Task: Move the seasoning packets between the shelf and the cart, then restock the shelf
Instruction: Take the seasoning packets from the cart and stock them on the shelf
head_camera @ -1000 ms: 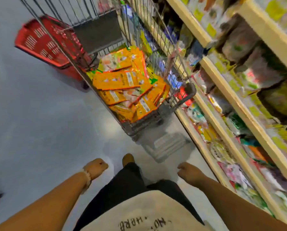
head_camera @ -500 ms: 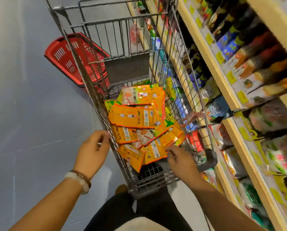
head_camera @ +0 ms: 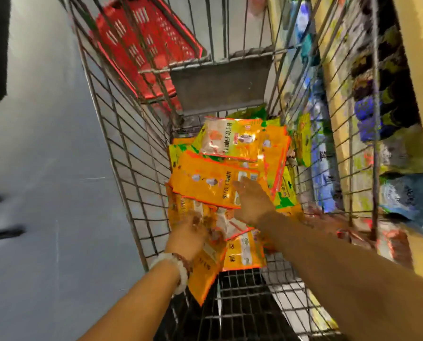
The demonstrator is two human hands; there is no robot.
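- While both my forearms reach down into the wire cart (head_camera: 122,153), the seasoning packets (head_camera: 213,183) lie heaped on its grid floor: flat, glossy orange and yellow foil pouches, rectangular, overlapping at angles.
- Cart: grey metal mesh walls, a solid grey flap at the far end.
- Right hand (head_camera: 251,201): palm down, fingers straight and held together, resting flat on a large orange pouch near the top of the heap.
- Left hand (head_camera: 189,233): low at the near left of the heap, blurred; I cannot tell whether its fingers grip a pouch. A pale beaded bracelet (head_camera: 178,269) circles the wrist.
- Red plastic basket (head_camera: 144,45): slotted walls, seen through the cart's far left mesh.
- Shelf (head_camera: 407,57): pale boards just right of the cart, stocked with blurred packages.
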